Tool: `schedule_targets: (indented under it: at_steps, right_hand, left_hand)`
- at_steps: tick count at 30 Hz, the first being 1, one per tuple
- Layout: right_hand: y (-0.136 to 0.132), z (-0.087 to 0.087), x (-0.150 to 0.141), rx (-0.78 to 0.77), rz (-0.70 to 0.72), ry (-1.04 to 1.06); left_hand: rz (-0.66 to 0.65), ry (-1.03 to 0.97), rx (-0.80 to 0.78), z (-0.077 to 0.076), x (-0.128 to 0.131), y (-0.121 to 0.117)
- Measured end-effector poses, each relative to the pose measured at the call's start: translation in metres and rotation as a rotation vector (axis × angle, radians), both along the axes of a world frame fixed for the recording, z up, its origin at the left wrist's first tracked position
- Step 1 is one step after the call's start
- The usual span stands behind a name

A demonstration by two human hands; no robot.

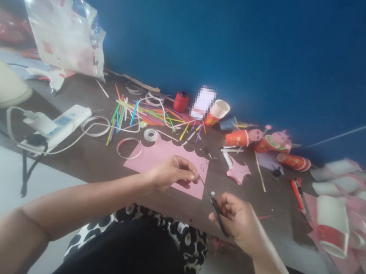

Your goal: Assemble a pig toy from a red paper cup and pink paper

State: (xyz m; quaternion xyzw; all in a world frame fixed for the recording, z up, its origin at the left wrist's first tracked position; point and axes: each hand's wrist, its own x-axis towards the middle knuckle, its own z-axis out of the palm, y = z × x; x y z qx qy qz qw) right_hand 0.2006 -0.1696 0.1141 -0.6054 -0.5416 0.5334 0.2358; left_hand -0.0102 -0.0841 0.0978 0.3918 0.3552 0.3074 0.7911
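Note:
Pinched between the thumb and fingers of my left hand (179, 173) is a thin dark wire (201, 180), running down toward the right. My right hand (235, 214) is closed around a black-handled hand tool (218, 214), pliers or scissors by its shape. Its narrow tip is at or very near the wire's end; whether they touch I cannot tell. Under my left hand lies a pink paper sheet (146, 157) with a scalloped far edge. A pink paper offcut (239, 171) and a short white stick (227, 160) lie beyond my right hand.
Coloured sticks (119, 119), a tape roll (151, 135) and a red spool (181, 102) lie behind the sheet. Stacked paper cups (221, 109) stand by a phone (203, 103). On the right are a red utility knife (299, 194) and cut cups (331, 221); left, a power strip (69, 125).

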Motion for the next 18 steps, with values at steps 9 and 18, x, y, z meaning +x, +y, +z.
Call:
schedule_targets:
  at_steps: [9,18]
  right_hand:
    - [0.001,0.020,-0.005,0.043,0.052,-0.168]
    - [-0.004,0.023,-0.005,0.309,0.055,-0.406]
  left_hand:
    - [-0.049,0.003,-0.004,0.001,-0.002,0.004]
    - [-0.006,-0.099,-0.008,0.000,-0.001,-0.001]
